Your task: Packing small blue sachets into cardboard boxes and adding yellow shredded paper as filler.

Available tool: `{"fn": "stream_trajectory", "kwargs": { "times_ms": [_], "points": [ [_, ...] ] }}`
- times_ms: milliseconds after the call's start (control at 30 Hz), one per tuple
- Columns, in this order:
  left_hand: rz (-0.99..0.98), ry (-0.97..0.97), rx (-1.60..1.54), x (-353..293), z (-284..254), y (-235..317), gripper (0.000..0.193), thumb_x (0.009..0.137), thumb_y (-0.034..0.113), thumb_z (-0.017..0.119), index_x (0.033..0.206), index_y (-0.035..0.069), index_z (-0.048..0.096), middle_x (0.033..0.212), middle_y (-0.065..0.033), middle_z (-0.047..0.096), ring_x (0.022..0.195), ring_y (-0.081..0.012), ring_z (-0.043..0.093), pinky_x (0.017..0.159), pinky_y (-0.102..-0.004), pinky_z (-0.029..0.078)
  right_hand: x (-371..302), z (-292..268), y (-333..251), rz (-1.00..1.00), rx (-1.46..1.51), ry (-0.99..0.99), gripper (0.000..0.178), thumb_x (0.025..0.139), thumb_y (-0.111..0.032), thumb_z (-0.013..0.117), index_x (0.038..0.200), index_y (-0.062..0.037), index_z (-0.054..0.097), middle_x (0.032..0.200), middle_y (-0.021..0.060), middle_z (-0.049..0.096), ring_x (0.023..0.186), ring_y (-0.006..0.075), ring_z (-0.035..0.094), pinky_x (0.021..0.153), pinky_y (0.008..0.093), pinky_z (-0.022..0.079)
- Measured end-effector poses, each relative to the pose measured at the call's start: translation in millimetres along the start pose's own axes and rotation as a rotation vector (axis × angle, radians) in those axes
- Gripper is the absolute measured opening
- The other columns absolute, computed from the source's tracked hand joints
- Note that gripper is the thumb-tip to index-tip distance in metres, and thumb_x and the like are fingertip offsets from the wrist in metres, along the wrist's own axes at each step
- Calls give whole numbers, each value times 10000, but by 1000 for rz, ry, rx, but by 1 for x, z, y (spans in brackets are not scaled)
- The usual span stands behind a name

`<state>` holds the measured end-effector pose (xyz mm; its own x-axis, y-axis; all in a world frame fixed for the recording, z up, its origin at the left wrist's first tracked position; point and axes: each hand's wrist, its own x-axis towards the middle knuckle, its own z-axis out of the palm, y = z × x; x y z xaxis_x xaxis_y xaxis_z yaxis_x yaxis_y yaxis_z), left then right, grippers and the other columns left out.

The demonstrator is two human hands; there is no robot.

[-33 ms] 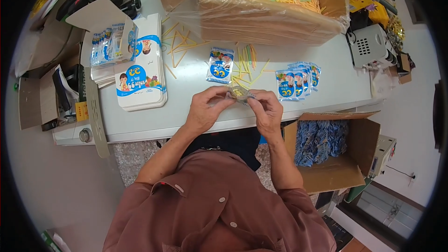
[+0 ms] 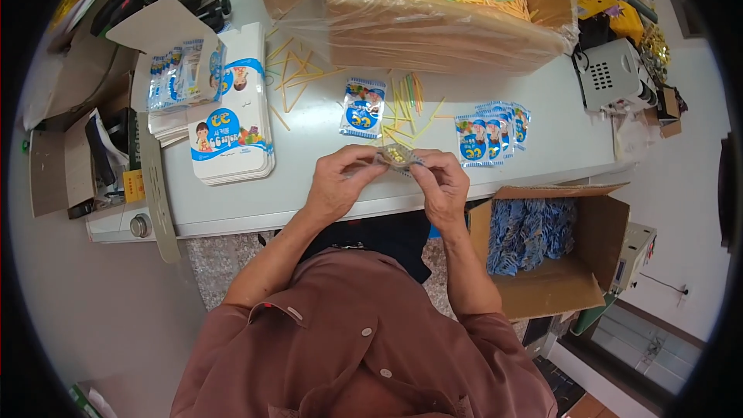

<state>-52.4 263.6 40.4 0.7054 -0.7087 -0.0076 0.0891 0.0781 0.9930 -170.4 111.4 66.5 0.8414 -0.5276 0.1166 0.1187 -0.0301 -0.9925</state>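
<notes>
My left hand [image 2: 339, 183] and my right hand [image 2: 441, 186] pinch the two sides of a small packet [image 2: 398, 156] between thumbs and fingers, just above the table's near edge. Its mouth is spread and faces up, showing yellowish pieces inside; how many cannot be made out. Just beyond the fingers, a blue and white packet [image 2: 362, 107] lies flat. Beside it are loose thin yellow, green and orange sticks [image 2: 408, 101]. To the right of my hands, several similar packets [image 2: 492, 135] overlap in a row.
A large plastic-lined carton [image 2: 457, 35] full of coloured sticks stands at the back. At left are stacked flat printed boxes [image 2: 232, 135] and an open box [image 2: 203, 81] of packets. An open carton [image 2: 553, 286] with many blue packets sits near right; a grey perforated device [image 2: 611, 77] stands far right.
</notes>
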Motion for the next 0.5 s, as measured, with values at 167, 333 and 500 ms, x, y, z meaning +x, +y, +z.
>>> {"fn": "stream_trajectory", "kwargs": {
  "times_ms": [167,333,500],
  "points": [
    [-1,-1,-104,-4,6,3,191,866,12,722,1050,-30,698,981,-88,719,870,-131,672,800,-271,550,4,3,-1,193,-60,-94,192,894,-74,716,1051,11,644,972,47,682,886,86,596,825,261,496],
    [-17,273,385,17,-6,21,210,849,108,751,1008,-23,707,896,-122,719,735,-147,675,653,-267,533,16,-46,-21,242,-218,99,229,916,-55,677,1121,39,642,1053,75,701,925,124,645,831,270,518],
    [-104,341,959,69,-27,24,446,781,376,800,968,-14,690,911,-190,712,789,-353,698,693,-448,532,45,-90,-34,492,-1037,56,287,808,-143,759,979,44,622,871,150,675,773,201,643,722,345,510]
  ]
}}
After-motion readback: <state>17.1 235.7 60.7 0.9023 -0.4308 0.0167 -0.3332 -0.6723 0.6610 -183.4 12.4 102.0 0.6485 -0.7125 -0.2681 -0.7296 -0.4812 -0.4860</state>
